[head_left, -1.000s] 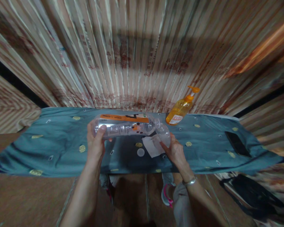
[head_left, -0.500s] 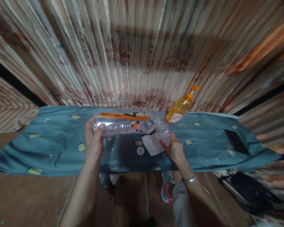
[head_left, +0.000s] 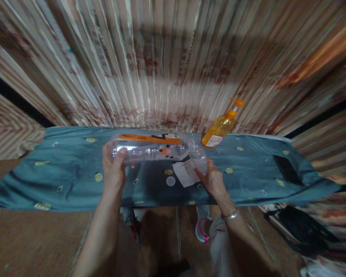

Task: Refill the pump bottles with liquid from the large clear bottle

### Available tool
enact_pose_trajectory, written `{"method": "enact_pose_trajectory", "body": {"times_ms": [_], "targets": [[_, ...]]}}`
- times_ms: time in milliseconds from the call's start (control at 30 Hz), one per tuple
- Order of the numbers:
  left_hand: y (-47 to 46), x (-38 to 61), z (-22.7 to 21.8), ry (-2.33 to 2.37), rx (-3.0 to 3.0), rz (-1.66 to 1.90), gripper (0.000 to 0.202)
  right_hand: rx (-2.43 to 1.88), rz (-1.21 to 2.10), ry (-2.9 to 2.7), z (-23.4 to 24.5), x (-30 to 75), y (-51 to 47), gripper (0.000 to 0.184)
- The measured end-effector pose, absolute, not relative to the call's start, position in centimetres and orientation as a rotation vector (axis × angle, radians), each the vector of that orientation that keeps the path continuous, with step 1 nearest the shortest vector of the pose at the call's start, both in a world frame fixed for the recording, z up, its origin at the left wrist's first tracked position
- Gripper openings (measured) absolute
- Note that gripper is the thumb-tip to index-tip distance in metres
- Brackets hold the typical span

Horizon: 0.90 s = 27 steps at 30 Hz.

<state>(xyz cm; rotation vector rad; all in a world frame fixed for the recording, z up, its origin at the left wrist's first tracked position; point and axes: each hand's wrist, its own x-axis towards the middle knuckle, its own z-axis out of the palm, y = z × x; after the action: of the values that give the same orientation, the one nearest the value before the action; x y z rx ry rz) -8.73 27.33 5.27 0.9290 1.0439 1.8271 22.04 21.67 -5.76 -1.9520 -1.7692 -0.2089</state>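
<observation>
Bottle (head_left: 144, 152), clear, sideways at frame centre, is clasped near its base by the left hand (head_left: 114, 169); the right hand (head_left: 215, 179), right of centre, pinches a clear flared piece (head_left: 200, 159) at the neck; higher up stands a pump bottle (head_left: 219, 130).

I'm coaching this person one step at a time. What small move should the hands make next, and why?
Probably a slight turn of the right hand, to bring the clear plastic piece into line with the neck of the bottle. The left hand holds the bottle sideways, neck toward that piece, which slants down and away; whether they touch is hard to tell.
</observation>
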Motion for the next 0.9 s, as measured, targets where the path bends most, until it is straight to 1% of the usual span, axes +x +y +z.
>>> {"method": "enact_pose_trajectory", "body": {"times_ms": [233,900], "targets": [[27.33,-8.77,5.27,1.027,0.959,1.824,0.045,-1.954,-0.219,-1.760,-5.57,21.95,21.68,0.051],[27.34,-8.87,5.14,1.045,0.958,1.805,0.048,-1.980,-0.193,-1.773,-5.34,22.01,21.58,0.051]]}}
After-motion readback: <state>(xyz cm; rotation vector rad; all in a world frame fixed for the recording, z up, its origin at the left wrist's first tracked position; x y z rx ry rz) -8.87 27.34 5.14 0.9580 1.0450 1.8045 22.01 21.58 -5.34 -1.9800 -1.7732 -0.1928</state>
